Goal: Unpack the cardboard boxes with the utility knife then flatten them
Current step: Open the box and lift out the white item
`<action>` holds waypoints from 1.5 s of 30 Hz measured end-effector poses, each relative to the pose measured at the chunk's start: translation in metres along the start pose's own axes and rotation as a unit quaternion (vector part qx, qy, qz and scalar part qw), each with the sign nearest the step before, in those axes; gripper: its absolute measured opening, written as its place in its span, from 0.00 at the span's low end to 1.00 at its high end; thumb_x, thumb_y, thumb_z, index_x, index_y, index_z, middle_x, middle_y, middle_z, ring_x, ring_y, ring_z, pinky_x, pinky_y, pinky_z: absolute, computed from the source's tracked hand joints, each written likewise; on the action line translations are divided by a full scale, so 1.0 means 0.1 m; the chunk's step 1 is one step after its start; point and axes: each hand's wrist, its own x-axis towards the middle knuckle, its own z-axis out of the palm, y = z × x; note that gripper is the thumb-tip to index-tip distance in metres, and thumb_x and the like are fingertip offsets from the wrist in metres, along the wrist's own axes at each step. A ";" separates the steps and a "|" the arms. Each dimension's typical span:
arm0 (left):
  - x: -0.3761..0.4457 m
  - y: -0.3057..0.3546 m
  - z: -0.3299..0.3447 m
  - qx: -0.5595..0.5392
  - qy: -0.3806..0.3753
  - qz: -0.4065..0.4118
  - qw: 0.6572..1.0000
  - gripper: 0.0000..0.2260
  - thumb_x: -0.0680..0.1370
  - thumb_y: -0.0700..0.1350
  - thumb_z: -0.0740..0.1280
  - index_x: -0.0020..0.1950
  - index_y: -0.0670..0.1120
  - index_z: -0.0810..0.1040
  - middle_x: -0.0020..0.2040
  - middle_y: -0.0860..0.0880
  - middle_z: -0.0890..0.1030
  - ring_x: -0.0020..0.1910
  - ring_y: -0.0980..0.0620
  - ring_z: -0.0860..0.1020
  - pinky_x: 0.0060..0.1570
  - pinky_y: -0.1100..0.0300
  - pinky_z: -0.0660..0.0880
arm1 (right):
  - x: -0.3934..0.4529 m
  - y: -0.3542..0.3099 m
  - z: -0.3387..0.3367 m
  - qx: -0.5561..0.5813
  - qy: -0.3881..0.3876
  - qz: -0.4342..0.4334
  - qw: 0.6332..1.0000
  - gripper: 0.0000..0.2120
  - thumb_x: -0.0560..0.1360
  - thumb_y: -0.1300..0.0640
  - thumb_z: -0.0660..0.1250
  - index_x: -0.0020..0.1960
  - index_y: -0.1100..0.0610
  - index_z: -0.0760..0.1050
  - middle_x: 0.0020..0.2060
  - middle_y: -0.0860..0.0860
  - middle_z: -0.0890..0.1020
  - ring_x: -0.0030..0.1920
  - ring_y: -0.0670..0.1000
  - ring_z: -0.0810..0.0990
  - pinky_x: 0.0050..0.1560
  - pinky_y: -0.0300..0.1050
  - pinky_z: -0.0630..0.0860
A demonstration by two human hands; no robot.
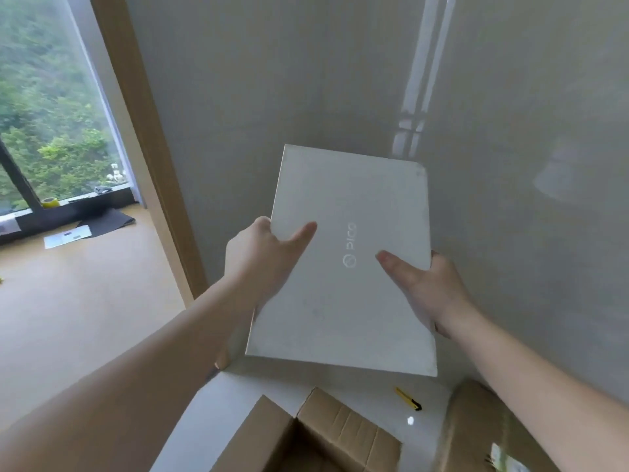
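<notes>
Above the white desk (238,396): flat, smooth white box (347,267), matte, rectangular, long axis running away from the viewer, tilted. Left hand (262,260) and right hand (429,287) grip its side edges, thumbs on top. Below it: open brown cardboard box (306,437), corrugated flaps; yellow utility knife (408,399) lying diagonally.

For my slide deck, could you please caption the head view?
Both hands, left hand and right hand, hold a white box above an opened cardboard box; utility knife lies nearby.
</notes>
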 end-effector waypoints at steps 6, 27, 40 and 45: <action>0.55 -0.38 -0.43 -0.015 -0.071 0.074 0.995 0.25 0.71 0.70 0.61 0.48 0.48 0.75 0.40 0.52 0.79 0.42 0.49 0.77 0.41 0.57 0.73 | -0.10 -0.15 0.74 -0.019 0.102 0.015 0.994 0.22 0.62 0.42 0.78 0.50 0.53 0.82 0.44 0.45 0.86 0.45 0.47 0.85 0.53 0.50 0.80; 1.50 -0.15 0.48 -0.001 -0.219 0.145 0.965 0.26 0.71 0.71 0.61 0.47 0.48 0.72 0.40 0.52 0.78 0.37 0.55 0.75 0.30 0.59 0.69 | 0.47 0.39 0.70 0.027 0.264 0.054 0.963 0.19 0.64 0.48 0.79 0.50 0.57 0.83 0.44 0.49 0.86 0.46 0.50 0.85 0.53 0.51 0.80; 3.73 -1.95 2.63 0.047 -0.323 0.146 0.934 0.26 0.72 0.69 0.61 0.55 0.48 0.75 0.51 0.50 0.81 0.52 0.46 0.78 0.45 0.60 0.67 | 2.55 2.51 1.96 -0.007 0.288 0.206 0.935 0.13 0.68 0.47 0.76 0.50 0.51 0.82 0.42 0.44 0.86 0.43 0.45 0.85 0.49 0.46 0.81; 4.04 -2.98 3.63 0.091 -0.352 0.125 0.923 0.25 0.72 0.68 0.61 0.54 0.49 0.73 0.51 0.49 0.81 0.54 0.46 0.78 0.45 0.61 0.66 | 2.99 3.88 2.32 -0.047 0.281 0.262 0.922 0.15 0.66 0.45 0.76 0.50 0.49 0.82 0.43 0.42 0.86 0.45 0.44 0.84 0.50 0.46 0.80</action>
